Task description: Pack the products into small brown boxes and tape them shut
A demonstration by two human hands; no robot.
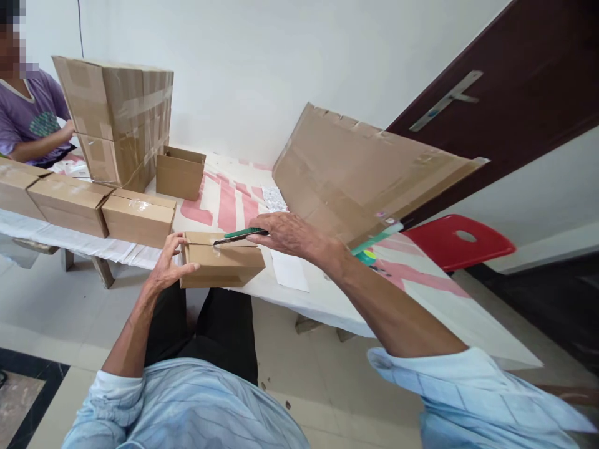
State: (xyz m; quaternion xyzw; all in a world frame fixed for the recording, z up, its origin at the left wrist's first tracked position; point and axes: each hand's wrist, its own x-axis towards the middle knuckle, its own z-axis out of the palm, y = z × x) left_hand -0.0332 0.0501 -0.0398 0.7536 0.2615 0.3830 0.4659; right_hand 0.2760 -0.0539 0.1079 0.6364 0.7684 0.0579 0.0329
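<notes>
A small closed cardboard box (222,267) sits at the table's front edge, right before me. My left hand (167,267) grips its left end, with the thumb on the front face and the fingers by the top left corner. In my right hand (286,232) is a green utility knife (241,234), pointing left. Its blade tip meets the seam on the box's top, near a bit of clear tape. The knife's rear end is hidden in my palm.
Closed boxes (138,218) line the table's left side, with taped cartons (126,118) stacked behind. An open box (180,173) stands beside them. A large cardboard sheet (355,168) leans at right, near a red chair (461,242). Another person (35,118) sits far left.
</notes>
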